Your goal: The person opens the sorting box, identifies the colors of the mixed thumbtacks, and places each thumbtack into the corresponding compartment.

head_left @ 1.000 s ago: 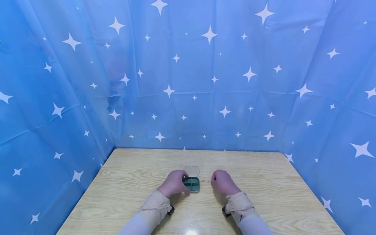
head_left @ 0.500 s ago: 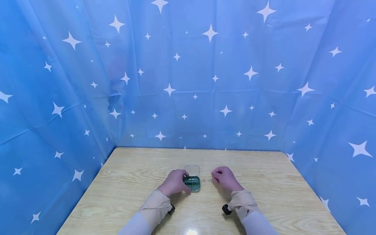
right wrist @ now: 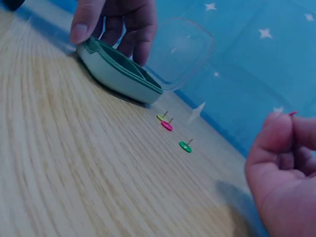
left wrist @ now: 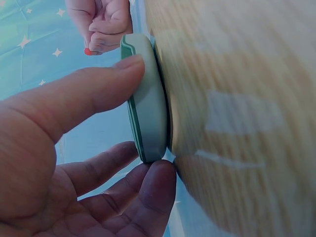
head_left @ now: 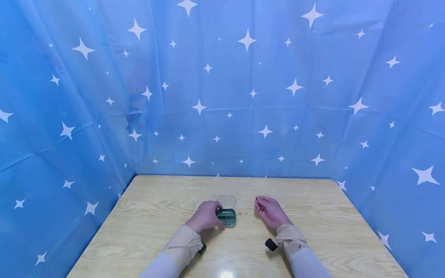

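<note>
My left hand [head_left: 204, 216] grips the left side of a small green divided box [head_left: 231, 223], thumb on the near wall and fingers on the far side. Its clear lid [head_left: 226, 201] stands open at the back. Off to the right, my right hand [head_left: 271, 213] pinches a red thumbtack [right wrist: 293, 113] between thumb and forefinger, above the table. Between box and right hand, three thumbtacks lie point up in a row: a yellow thumbtack [right wrist: 161, 117] nearest the box, a pink thumbtack [right wrist: 167, 126] close beside it, and a green thumbtack [right wrist: 185, 147] farther along.
The wood-grain table [head_left: 167, 193] reaches back to a blue star-patterned curtain [head_left: 236, 96], which also hangs at both sides. A dark strap piece [head_left: 271, 244] sticks out from the right wrist.
My right hand has moved right, away from the row of thumbtacks, and turned so the red thumbtack shows at its fingertips. My left hand and the box have stayed in place.
</note>
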Action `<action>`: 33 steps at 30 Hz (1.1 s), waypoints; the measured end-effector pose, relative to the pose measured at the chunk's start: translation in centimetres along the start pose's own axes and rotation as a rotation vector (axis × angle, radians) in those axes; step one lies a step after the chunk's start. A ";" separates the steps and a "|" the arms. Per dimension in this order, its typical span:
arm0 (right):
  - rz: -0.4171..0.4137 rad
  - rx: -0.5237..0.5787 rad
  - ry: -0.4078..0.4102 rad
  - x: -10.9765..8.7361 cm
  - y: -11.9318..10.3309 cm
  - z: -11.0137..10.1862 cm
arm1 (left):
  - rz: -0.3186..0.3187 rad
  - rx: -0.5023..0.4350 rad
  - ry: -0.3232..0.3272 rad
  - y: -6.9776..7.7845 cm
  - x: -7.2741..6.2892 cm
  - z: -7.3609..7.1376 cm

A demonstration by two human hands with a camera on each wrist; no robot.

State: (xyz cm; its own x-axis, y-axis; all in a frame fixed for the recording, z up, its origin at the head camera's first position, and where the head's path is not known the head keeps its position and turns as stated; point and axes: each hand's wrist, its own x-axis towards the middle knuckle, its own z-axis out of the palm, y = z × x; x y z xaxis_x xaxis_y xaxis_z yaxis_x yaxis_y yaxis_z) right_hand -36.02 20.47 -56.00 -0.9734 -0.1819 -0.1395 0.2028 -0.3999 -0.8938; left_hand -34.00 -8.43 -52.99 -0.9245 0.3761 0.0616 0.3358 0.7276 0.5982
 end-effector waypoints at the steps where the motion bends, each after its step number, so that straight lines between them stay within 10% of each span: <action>1: 0.018 0.082 0.008 0.0 0.0 -0.1 | 0.001 0.002 0.000 0.0 0.0 0.0; 7: 0.098 0.570 0.035 0.2 -0.2 -0.8 | 0.013 0.002 0.011 -0.2 0.0 0.0; 18: 0.091 0.869 -0.017 0.2 -0.6 -2.3 | 0.012 0.010 0.011 -0.2 0.0 0.2; 24: 0.062 0.745 -0.031 0.2 -0.6 -2.0 | 0.023 0.006 0.015 0.0 0.1 0.0; 33: -0.142 0.179 -0.086 -0.1 0.0 0.4 | 0.001 -0.004 0.021 0.0 -0.1 0.1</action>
State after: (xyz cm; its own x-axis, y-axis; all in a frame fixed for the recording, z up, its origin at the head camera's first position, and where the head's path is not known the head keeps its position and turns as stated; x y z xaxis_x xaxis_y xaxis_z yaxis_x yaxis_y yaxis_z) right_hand -35.87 20.13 -55.86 -0.9824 -0.1848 0.0256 0.0878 -0.5787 -0.8108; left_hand -33.90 -8.44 -53.06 -0.9278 0.3647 0.0787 0.3359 0.7247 0.6016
